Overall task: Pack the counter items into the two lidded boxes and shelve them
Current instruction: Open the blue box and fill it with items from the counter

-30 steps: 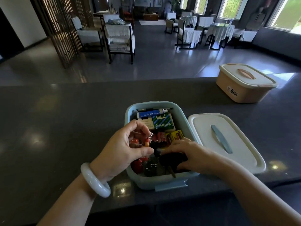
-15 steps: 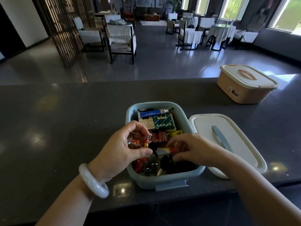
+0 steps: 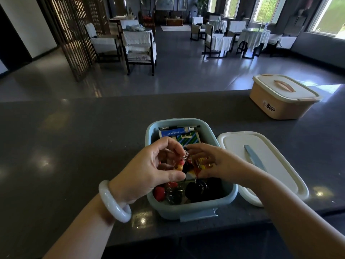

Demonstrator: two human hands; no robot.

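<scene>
An open light-blue box [image 3: 188, 209] stands on the dark counter [image 3: 74, 139] near its front edge. Inside lie a blue tube [image 3: 175, 132], a green-striped packet [image 3: 188, 138], dark keys [image 3: 196, 189] and small red items [image 3: 159, 192]. My left hand [image 3: 155, 169] is over the box and pinches a keychain [image 3: 183, 161] by its metal ring. My right hand [image 3: 212, 161] is over the box beside it, fingers curled on small orange-yellow packets [image 3: 202, 164]. The box's white lid [image 3: 261, 163] with a blue handle lies flat to the right. A peach box [image 3: 281, 99] stands lidded at the far right.
Beyond the counter lies a dining room with chairs [image 3: 140, 47] and cloth-covered tables [image 3: 253, 38]. A wooden lattice screen [image 3: 74, 34] stands at the left. Bare counter stretches to the left of the blue box.
My right hand has risen from the keys at the box's near end to its middle, beside my left hand. My left hand has lifted slightly with the keychain.
</scene>
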